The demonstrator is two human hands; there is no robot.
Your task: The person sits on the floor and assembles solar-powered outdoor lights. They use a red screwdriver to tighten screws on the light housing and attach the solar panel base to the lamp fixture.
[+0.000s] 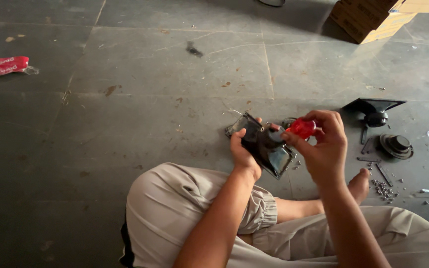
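Left hand clamps a black rectangular plastic horn housing over the lap, tilted for access, probably; right hand pinches a red-handled screwdriver at its throat. At 3 o'clock: a small pile of metal screws, 2 black parts w/ round bodies.

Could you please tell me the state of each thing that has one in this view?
Black horn: held up in the left hand.
Red-handled screwdriver: gripped by the right hand.
Second horn: lying on the floor.
Screws: loose pile.
Cardboard boxes: stacked.
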